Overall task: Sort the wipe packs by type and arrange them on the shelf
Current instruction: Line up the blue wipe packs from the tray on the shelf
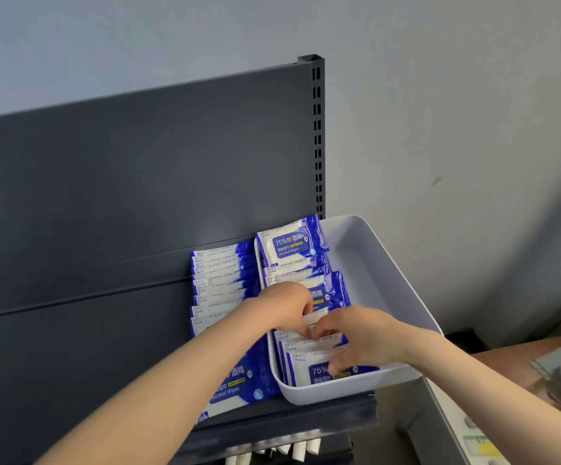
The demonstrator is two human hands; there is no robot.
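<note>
White plastic edges are being gripped by both hands: the left hand (284, 305) is curling its fingers round the top seam of one of the blue-and-white plastic wipe packs (309, 370) standing on edge, and the right hand (359, 333) is pinching the tops of the packs just in front of it, one finger reaching down onto the foremost pack's printed face. These packs are standing in a file along the left wall of a white rectangular plastic bin (389, 263), from front rim to back rim, while the bin's right half is showing bare floor beside the right wrist. Just left of the bin, touching its outer wall, a row of matching packs (220, 280) is leaning in overlapping layers under the left forearm. Bin and row are both sitting at the right end of a dark grey metal shelf (289, 421), the bin's front corner reaching the shelf's lip. Bare shelf deck is stretching leftward beyond the row, a dark grey back panel (138, 179) is rising behind, and a slotted upright (317, 129) is closing its right edge against the pale wall (457, 112).
</note>
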